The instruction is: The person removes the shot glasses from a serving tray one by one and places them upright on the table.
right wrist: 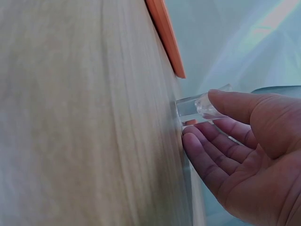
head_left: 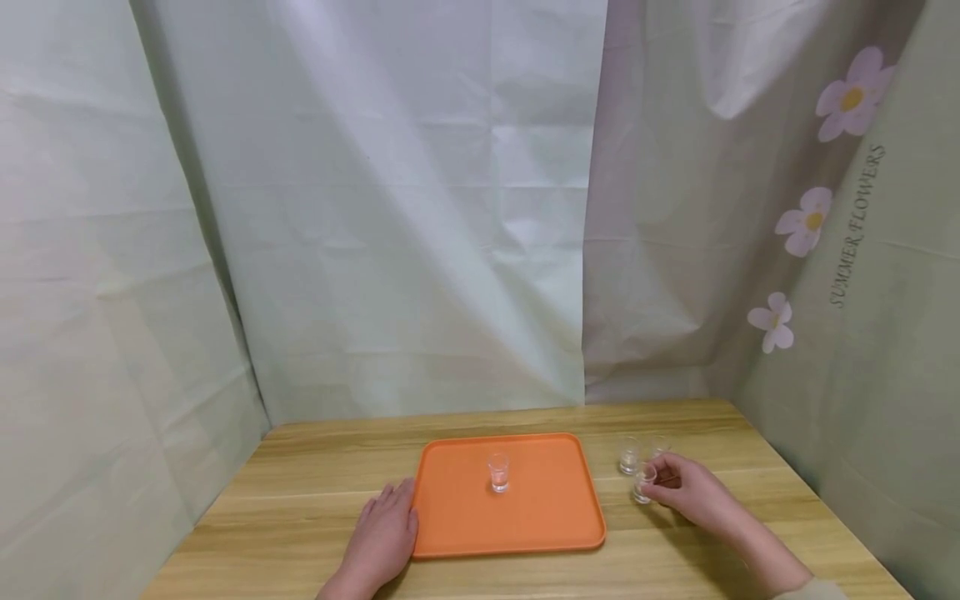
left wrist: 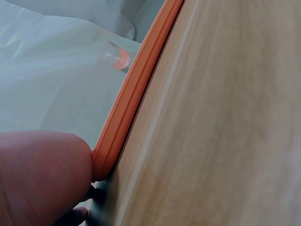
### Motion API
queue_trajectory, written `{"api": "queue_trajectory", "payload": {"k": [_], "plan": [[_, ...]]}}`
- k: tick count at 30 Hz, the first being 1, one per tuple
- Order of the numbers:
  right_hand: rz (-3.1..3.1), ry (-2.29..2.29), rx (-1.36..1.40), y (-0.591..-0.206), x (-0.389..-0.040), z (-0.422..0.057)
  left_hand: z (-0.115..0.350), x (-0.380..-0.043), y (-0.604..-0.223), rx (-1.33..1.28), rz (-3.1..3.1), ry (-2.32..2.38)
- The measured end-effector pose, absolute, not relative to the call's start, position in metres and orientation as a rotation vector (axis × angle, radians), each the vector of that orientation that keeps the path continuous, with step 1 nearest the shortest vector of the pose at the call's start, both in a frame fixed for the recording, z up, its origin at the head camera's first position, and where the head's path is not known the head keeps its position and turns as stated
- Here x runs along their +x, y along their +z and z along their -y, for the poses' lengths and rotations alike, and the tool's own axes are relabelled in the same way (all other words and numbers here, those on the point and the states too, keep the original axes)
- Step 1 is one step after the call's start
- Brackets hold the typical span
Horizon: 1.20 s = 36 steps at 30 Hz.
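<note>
An orange tray [head_left: 517, 529] lies on the wooden table, with one clear shot glass [head_left: 498, 475] upright near its middle. My left hand [head_left: 381, 533] rests along the tray's left edge, its fingers extended; in the left wrist view the thumb [left wrist: 44, 176] touches the rim. To the right of the tray, my right hand [head_left: 693, 493] pinches another clear shot glass [head_left: 642, 487] between thumb and fingers. The right wrist view shows that glass with its base at or very near the tabletop. Just behind it stand two more shot glasses, one [head_left: 628, 460] plainly seen, the other [head_left: 659, 445] partly hidden by my fingers.
Wood-grain tabletop [head_left: 300, 492] surrounds the tray. Pale hanging cloth [head_left: 420, 250] closes off the back and both sides, and the right-hand cloth [head_left: 885, 350] carries printed flowers and lettering.
</note>
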State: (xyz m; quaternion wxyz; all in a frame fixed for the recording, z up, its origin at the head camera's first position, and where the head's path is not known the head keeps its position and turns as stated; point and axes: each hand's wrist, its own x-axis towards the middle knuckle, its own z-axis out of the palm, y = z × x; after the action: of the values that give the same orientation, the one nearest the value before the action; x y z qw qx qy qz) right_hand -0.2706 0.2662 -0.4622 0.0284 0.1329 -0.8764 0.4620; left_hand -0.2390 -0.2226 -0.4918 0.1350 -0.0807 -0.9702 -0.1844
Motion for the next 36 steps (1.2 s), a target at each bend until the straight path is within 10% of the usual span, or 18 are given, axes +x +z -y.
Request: {"api": "queue_trajectory", "payload": {"k": [36], "plan": [[2.582, 1.490, 0.673, -0.415, -0.268, -0.180, 0.222, -0.237, -0.490, -0.243, 2.817, -0.546]]}}
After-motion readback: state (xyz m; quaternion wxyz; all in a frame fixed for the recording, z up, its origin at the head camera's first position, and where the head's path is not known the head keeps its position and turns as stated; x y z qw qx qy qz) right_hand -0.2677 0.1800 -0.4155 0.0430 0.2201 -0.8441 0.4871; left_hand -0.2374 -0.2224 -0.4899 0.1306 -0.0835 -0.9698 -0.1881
